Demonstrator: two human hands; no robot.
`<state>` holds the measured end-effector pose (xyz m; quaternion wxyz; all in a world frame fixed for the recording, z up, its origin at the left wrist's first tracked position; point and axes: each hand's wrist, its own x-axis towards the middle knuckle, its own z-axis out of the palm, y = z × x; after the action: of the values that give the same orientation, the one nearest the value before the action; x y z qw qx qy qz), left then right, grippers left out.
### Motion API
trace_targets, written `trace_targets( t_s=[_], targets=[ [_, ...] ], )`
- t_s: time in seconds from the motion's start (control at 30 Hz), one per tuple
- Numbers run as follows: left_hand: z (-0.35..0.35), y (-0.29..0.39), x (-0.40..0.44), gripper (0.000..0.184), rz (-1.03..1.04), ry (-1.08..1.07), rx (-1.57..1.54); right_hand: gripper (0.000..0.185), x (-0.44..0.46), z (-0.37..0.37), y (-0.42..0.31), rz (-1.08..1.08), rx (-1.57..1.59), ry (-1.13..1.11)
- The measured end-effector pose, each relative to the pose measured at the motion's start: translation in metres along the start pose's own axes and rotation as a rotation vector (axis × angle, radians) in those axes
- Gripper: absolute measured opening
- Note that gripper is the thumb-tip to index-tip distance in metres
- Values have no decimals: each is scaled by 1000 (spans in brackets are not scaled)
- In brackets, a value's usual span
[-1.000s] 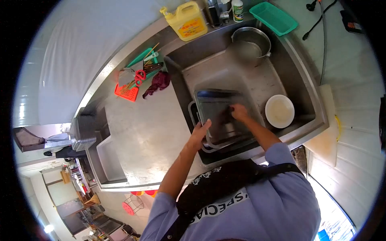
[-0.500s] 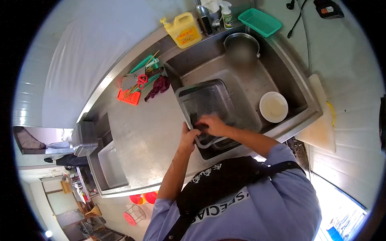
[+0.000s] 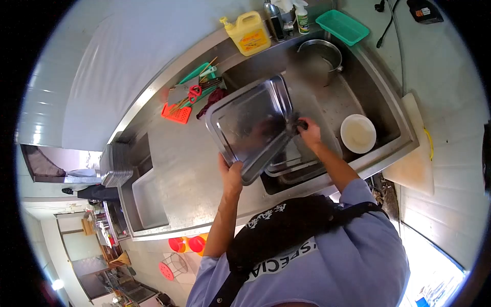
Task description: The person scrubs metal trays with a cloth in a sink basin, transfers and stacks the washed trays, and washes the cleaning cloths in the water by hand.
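Note:
My left hand (image 3: 231, 174) grips the near left corner of a rectangular metal pan (image 3: 245, 120), thumb at its rim. The pan is tilted up over the sink's left edge, with its shiny inside showing. My right hand (image 3: 310, 134) is closed on a dark scouring pad (image 3: 295, 125), which is against the pan's right side; its exact make is blurred. Below the raised pan, another shallow pan (image 3: 286, 159) lies in the sink, partly covered by it.
The steel sink (image 3: 353, 97) holds a white bowl (image 3: 358, 134) and a round metal pot (image 3: 327, 51). A yellow jug (image 3: 249, 35) and green basket (image 3: 341, 27) stand behind. Red scissors (image 3: 195, 93) and a knife lie on the left counter (image 3: 184, 158). Stacked trays (image 3: 115, 165) stand farther left.
The metal pan has been raised and tilted out of the sink by my left hand. My right hand has moved from inside the pan to its right outer side.

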<state>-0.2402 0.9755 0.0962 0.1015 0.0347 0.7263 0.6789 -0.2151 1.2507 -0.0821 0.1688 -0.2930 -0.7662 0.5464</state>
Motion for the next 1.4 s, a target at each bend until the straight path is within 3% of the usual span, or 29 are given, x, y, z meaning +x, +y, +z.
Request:
trace_targets(
  t_s=[0.1,0.2,0.3,0.37,0.43,0.5,0.57,0.67,0.73,0.77,0.83,0.9,1.0,1.1,1.2,1.23,1.33,1.37,1.4],
  targets=[
    [0,14,2,51,83,30,-48,38,10,1,53,97,-460,75],
    [0,21,4,53,145,51,-15,35,4,11,113,275,-936,-379],
    [0,27,-1,53,164,88,6,36,3,15,108,609,45,-539],
    [3,25,1,54,142,104,5,36,-3,6,49,491,339,-576],
    [7,22,5,55,127,101,-44,46,-34,-17,-65,362,266,-518],
    [18,17,11,54,131,122,-120,48,-57,10,-79,20,35,-433],
    [37,10,17,50,146,192,-229,51,-89,49,-82,-214,38,-114],
    [47,10,17,54,93,194,-278,57,-95,41,-132,407,600,-71],
    [37,8,16,57,47,160,-263,63,-47,83,-63,84,139,228],
    [29,8,13,58,24,147,-253,65,-26,82,-55,24,-90,352],
    [20,18,3,55,-41,146,-255,68,14,41,-59,299,33,175],
    [14,28,-1,53,-79,93,-245,67,37,17,-51,216,13,316],
    [-9,46,2,50,-143,-12,-196,67,50,-4,-34,-112,136,114],
    [-33,77,15,46,-286,-127,-134,65,45,-10,-45,26,576,-87],
    [-33,113,25,45,-305,-120,-77,52,36,-11,-51,144,672,-246],
    [-37,119,29,53,-280,-199,17,42,23,-11,-68,206,855,-163],
    [-21,139,28,76,-44,-348,-249,32,17,-9,-79,377,1084,-125],
    [-15,143,23,95,-32,-443,-351,30,14,-6,-81,444,1119,-109],
    [-8,131,22,98,69,-470,-424,28,12,-1,-81,510,1152,-92]
  ],
)
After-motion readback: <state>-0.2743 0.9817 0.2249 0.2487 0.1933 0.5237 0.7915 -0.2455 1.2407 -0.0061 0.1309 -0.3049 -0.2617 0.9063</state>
